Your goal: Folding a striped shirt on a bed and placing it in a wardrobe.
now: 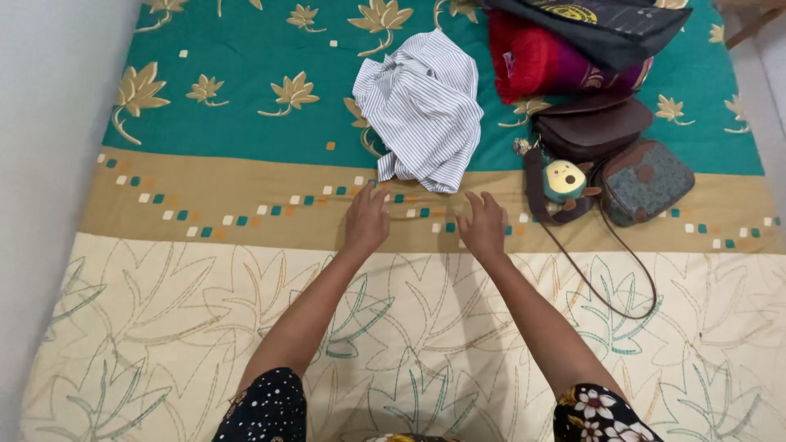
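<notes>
Striped cotton, the crumpled shirt (424, 106) lies on the bedsheet (205, 327), left of the brown bag (591, 127). Left hand (366, 221) and right hand (483, 225) hover just below it, fingers spread, empty. It looks light and floppy; its near hem seems easiest to pinch.

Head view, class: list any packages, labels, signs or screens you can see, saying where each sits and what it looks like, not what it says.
Small label: on the edge of the red fringed blanket, top right of the bed; pale, rectangular.
Round yellow emblem: on the dark bag lying over that blanket.
No packages, signs or screens show.
</notes>
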